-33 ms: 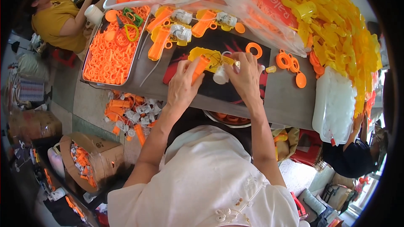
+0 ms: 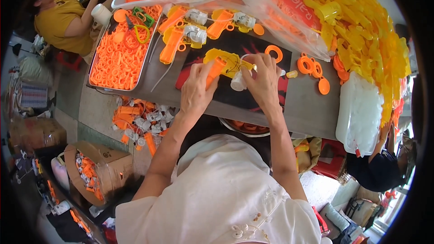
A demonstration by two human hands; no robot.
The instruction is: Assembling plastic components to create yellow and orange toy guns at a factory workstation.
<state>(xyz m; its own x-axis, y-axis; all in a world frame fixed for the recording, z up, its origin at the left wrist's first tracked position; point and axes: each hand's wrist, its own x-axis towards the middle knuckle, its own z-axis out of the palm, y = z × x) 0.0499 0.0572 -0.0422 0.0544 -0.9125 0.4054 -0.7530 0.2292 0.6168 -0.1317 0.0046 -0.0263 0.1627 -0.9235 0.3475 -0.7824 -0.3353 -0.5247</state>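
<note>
My left hand (image 2: 197, 86) is closed round an orange plastic handle (image 2: 217, 68) over the dark mat (image 2: 217, 99). Just beyond it lies a yellow half shell (image 2: 218, 57) with thin wires across it. The fingers of my right hand (image 2: 264, 80) are pinched at the shell's right end, beside a clear-white round plastic part (image 2: 238, 82). What those fingertips grip is partly hidden behind them. Several toy-gun-like assemblies (image 2: 172, 45), orange and yellow with clear parts, lie behind my hands.
On the left stands a tray of small orange parts (image 2: 118, 65) with scissors (image 2: 140, 34) on top. Orange rings (image 2: 273, 53) lie to the right, near a white tub (image 2: 355, 117). Yellow shells (image 2: 357, 40) are heaped at the back right. Two people are nearby.
Almost nothing differs. The fingers of my right hand have shifted very slightly at the shell's right end, and the view has moved a touch.
</note>
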